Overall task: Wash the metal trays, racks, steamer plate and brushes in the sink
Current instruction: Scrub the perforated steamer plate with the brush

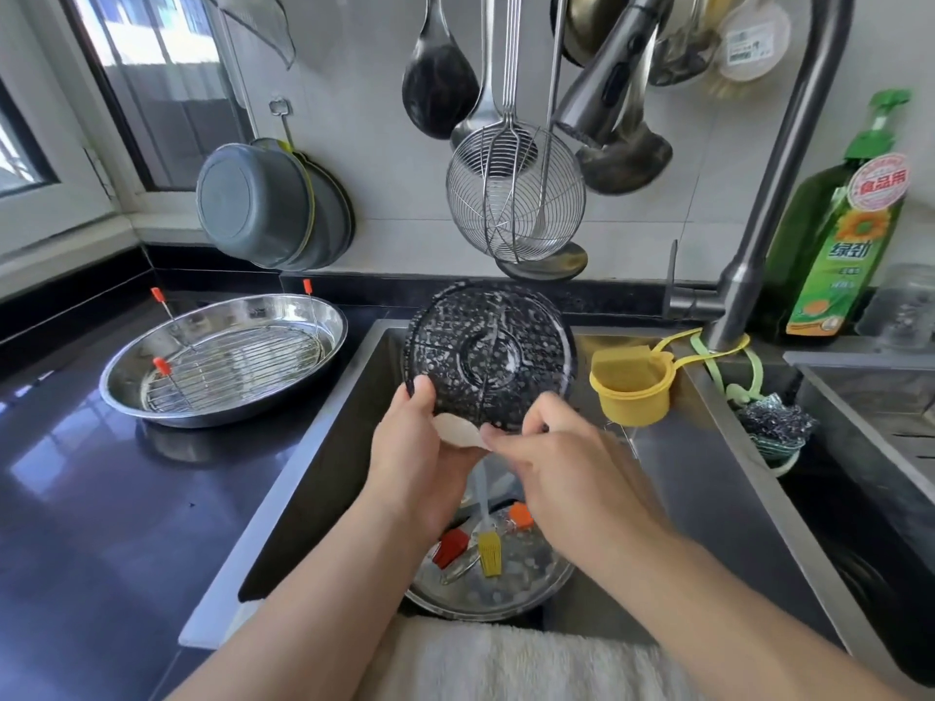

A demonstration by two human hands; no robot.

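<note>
Gripping the soapy steamer plate (pixel 490 354) upright over the sink (pixel 324 447), my left hand (pixel 420 462) risks slippage; right hand (pixel 551 447) pinches a white pad (pixel 455 430).

Green dish-soap bottle (pixel 837 230), right edge of frame, beside faucet: round red-and-white sticker near shoulder reads "食品用". Below sticker, sunflower picture, then large white brand characters "绿劲" on green label. Smaller print lower on same label too blurred to read.

Clear round container (pixel 754 43), hanging upper right of frame: white label with dark block resembling barcode and fine print, unreadable.

No other legible text, numbers or signs elsewhere in frame.
</note>
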